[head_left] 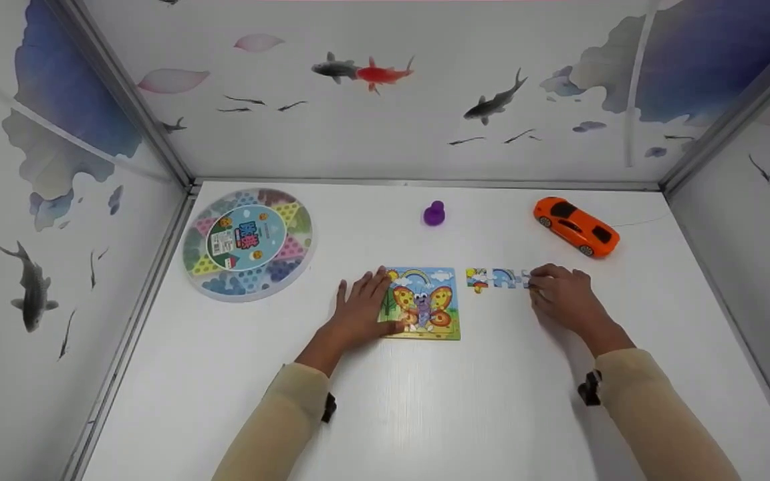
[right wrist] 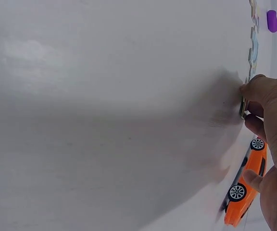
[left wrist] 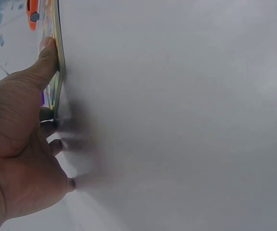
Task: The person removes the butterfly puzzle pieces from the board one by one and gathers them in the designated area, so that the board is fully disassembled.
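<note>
Right hand point(head_left: 565, 297) at the end puzzle piece point(head_left: 525, 278); left hand point(head_left: 359, 310) on the butterfly board point(head_left: 433, 280).
We locate the piece right of the board, at the right fingertips' left side; the row's long axis runs left to right. Right thumb and fingers pinch the piece; left fingers lie spread over the board's left edge. Far left, the round box point(head_left: 298, 277) bears large Chinese characters; we cannot read its small print.

round game box point(head_left: 248, 237), small purple toy point(head_left: 434, 214), orange toy car point(head_left: 575, 227)
</note>
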The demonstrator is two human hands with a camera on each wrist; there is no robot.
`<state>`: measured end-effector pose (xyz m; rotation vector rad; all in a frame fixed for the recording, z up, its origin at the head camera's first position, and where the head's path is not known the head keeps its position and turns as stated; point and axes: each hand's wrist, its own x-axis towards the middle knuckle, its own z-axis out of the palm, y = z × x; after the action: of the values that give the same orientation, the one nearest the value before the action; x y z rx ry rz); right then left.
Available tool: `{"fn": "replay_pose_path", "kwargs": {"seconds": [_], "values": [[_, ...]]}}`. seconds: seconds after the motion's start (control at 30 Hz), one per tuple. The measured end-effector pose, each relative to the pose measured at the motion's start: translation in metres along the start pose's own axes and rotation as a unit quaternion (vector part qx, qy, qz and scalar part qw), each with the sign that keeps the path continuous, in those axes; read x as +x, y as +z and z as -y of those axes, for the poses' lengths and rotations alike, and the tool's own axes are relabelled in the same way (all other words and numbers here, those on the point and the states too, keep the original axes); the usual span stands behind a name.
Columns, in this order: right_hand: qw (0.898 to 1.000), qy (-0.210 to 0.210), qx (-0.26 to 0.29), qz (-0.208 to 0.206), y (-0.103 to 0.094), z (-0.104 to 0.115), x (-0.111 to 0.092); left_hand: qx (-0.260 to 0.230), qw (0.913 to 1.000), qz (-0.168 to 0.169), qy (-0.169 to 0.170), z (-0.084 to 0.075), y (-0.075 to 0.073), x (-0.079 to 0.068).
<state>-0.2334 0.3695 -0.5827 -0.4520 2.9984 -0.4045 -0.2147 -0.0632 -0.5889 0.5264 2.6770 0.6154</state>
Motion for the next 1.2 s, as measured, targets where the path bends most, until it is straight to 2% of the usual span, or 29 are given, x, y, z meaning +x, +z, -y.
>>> {"fn": "replay_pose_path", "kwargs": {"seconds": [0.33, 0.57, 0.7, 0.83, 1.0, 1.2], "values": [[1.0, 0.01, 0.004, 0.011, -0.001, 0.002, 0.0, -0.004, 1.0, -0.001, 0.002, 0.001, -0.001, 0.001], [0.999, 0.007, -0.032, 0.024, -0.006, 0.008, 0.001, 0.003, 0.9999, 0.001, 0.012, 0.001, -0.005, -0.002], [0.999, 0.033, -0.023, 0.027, -0.008, 0.012, 0.002, 0.005, 0.9998, 0.009, 0.015, 0.0, -0.006, -0.001], [0.998, 0.062, 0.001, 0.003, -0.007, 0.016, 0.004, 0.009, 0.9997, 0.018, 0.016, 0.0, -0.005, 0.001], [0.998, 0.05, 0.014, -0.029, -0.001, 0.034, 0.01, 0.014, 0.9997, 0.014, 0.013, 0.001, -0.005, 0.001], [0.998, 0.019, 0.041, -0.036, 0.009, 0.075, 0.021, 0.018, 0.9997, 0.014, 0.012, 0.001, -0.006, 0.0]]}}
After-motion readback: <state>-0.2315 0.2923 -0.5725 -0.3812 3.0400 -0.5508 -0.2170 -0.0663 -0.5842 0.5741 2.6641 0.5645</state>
